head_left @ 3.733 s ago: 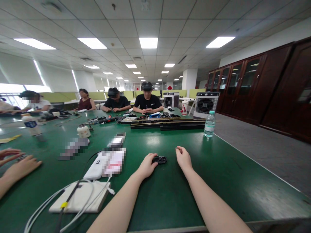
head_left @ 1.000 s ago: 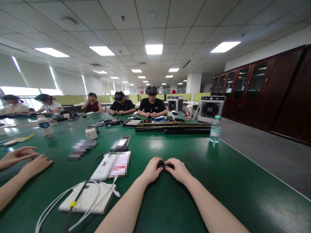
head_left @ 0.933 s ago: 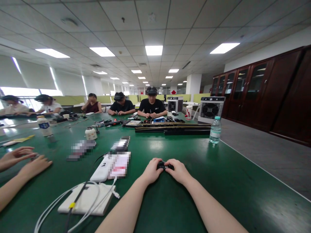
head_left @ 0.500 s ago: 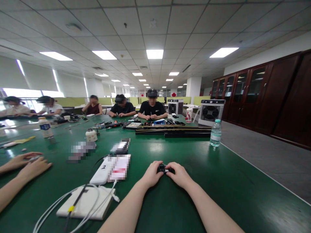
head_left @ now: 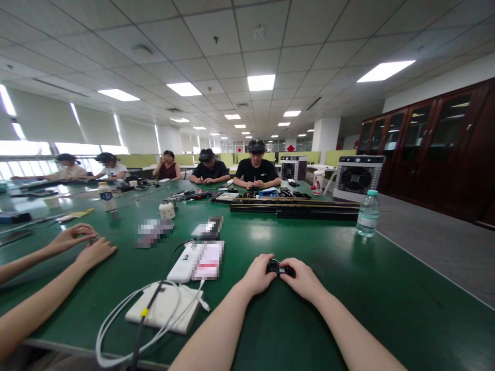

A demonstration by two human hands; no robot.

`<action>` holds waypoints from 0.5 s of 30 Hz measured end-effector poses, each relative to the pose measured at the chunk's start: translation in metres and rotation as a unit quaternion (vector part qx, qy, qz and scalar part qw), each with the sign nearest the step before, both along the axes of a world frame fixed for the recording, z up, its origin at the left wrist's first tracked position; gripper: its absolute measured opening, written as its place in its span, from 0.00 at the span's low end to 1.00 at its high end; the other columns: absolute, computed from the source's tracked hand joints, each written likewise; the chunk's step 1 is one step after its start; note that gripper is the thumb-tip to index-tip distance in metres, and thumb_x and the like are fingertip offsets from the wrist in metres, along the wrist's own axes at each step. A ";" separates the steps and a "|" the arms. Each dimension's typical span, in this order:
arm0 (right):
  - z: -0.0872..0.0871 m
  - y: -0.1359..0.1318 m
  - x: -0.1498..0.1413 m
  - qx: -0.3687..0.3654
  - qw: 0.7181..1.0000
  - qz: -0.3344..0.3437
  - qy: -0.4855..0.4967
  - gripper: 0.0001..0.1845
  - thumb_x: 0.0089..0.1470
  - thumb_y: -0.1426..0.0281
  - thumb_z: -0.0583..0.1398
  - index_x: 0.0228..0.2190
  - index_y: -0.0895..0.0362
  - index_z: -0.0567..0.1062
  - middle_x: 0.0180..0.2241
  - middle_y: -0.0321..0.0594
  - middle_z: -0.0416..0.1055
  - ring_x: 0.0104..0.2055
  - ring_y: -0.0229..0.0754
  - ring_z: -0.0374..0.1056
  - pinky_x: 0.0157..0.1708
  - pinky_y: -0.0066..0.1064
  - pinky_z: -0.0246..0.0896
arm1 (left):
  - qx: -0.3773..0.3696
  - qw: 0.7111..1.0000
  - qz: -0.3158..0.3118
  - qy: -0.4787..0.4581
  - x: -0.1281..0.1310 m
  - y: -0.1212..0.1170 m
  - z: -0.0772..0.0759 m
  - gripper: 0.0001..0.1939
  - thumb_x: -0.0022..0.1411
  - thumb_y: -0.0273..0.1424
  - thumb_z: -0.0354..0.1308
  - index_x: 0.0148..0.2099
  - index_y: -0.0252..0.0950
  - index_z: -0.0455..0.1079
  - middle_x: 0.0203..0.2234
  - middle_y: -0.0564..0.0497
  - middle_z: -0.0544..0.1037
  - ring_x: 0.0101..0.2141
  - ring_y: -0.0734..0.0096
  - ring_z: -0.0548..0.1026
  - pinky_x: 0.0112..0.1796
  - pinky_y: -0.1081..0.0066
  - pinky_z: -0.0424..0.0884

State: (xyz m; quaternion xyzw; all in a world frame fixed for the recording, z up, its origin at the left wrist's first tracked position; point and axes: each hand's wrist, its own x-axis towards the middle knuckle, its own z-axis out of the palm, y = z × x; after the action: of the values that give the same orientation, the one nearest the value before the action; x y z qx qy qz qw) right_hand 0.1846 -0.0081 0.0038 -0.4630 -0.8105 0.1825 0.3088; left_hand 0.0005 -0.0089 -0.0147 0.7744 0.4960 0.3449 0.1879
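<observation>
Basically, small blk part [head_left: 275, 266] lay btwn L hand [head_left: 260, 274] and R hand [head_left: 303, 278], long axis approx side-to-side, neither nearer; each gripped one end.

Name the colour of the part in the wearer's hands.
Mostly black; the head view shows the part.

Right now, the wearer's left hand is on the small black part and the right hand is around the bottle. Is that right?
Not quite: the right hand is on the black part, not around the bottle, which stands apart on the table. The head view shows it. The left hand is on the black part, as you said.
</observation>
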 end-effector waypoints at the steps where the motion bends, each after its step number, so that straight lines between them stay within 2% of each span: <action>1: 0.000 0.000 0.000 0.001 1.000 -0.001 -0.002 0.12 0.46 0.69 0.58 0.36 0.53 0.75 0.40 0.40 0.74 0.44 0.46 0.68 0.48 0.39 0.60 | 0.000 1.000 0.002 0.000 0.000 0.000 0.000 0.25 0.53 0.26 0.58 0.55 0.34 0.65 0.50 0.42 0.70 0.51 0.57 0.67 0.54 0.60 0.62; 6: -0.001 0.001 0.000 0.005 1.000 0.000 -0.003 0.11 0.47 0.69 0.58 0.35 0.53 0.75 0.40 0.40 0.74 0.44 0.46 0.68 0.48 0.39 0.60 | 0.006 1.000 0.005 0.008 0.001 0.001 0.000 0.21 0.54 0.25 0.57 0.51 0.35 0.67 0.47 0.44 0.72 0.48 0.59 0.68 0.52 0.60 0.64; 15: -0.002 0.001 0.000 0.009 1.000 0.000 0.003 0.10 0.47 0.69 0.58 0.34 0.53 0.75 0.40 0.40 0.74 0.44 0.46 0.68 0.48 0.40 0.61 | 0.010 1.000 0.002 0.001 0.001 0.000 0.001 0.19 0.55 0.25 0.57 0.51 0.36 0.67 0.46 0.45 0.72 0.48 0.60 0.68 0.53 0.61 0.64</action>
State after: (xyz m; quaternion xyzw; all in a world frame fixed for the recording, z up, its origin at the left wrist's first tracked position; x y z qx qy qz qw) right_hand 0.1846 -0.0068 0.0015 -0.4592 -0.8115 0.1765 0.3152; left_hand 0.0010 -0.0091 -0.0142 0.7754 0.4946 0.3494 0.1791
